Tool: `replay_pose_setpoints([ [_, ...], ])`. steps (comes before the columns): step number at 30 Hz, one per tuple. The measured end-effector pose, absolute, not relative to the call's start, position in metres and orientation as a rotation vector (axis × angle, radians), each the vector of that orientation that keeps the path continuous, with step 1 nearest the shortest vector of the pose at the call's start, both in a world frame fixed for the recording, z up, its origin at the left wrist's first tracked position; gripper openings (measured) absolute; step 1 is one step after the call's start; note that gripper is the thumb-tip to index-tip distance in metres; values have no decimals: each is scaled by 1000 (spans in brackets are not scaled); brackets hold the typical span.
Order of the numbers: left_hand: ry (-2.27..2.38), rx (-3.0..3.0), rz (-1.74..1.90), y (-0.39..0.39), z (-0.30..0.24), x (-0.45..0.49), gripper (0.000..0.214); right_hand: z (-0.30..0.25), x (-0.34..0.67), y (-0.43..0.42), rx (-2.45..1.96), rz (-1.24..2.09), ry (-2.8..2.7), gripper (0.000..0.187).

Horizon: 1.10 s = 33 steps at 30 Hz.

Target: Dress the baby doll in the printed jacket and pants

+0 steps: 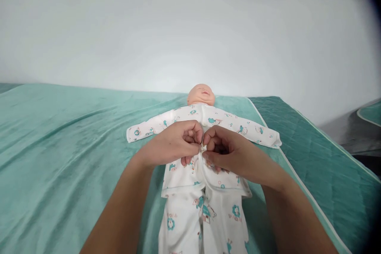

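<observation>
A baby doll (201, 94) lies face up, dressed in a white printed jacket (181, 178) and matching white trousers (181, 222). At the middle of the jacket front, my left hand (178, 141) pinches one edge of the front opening between thumb and fingers. Opposite it, my right hand (229, 149) grips the other edge close to a small pale fastening (203, 148). The fingertips of both hands almost meet there. Whether the fastening is joined is hidden by my fingers. The jacket's sleeves stretch out to both sides, and below the hands its lower edges hang slightly apart.
A light green sheet (74, 147) with soft wrinkles covers the surface under the doll. To the right, a darker green quilted pad (315, 158) shows beyond the sheet's white-trimmed edge. A white wall (149, 39) rises behind the doll's head.
</observation>
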<state>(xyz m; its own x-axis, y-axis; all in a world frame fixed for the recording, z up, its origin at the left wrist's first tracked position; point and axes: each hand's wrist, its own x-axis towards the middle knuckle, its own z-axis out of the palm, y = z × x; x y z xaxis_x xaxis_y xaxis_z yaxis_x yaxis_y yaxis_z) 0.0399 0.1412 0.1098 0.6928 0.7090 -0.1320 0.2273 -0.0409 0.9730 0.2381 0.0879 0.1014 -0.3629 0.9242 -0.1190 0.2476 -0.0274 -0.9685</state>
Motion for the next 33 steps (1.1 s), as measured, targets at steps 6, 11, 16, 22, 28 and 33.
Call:
replay_pose_setpoints([
  [6,732,1611,509,140,108,42,17,104,241,88,-1198,1484,-1614,9],
  [11,695,1580,518,141,108,44,14,104,242,89,-1171,1527,-1611,11],
  [16,691,1593,471,139,111,45,15,102,241,91,-1174,1543,-1609,11],
  [22,730,1640,428,137,115,44,7,103,242,90,-1165,1515,-1594,13],
  [28,751,1630,429,138,113,42,8,103,242,90,-1150,1513,-1584,4],
  [33,754,1609,446,140,112,40,10,101,241,92,-1136,1506,-1576,6],
])
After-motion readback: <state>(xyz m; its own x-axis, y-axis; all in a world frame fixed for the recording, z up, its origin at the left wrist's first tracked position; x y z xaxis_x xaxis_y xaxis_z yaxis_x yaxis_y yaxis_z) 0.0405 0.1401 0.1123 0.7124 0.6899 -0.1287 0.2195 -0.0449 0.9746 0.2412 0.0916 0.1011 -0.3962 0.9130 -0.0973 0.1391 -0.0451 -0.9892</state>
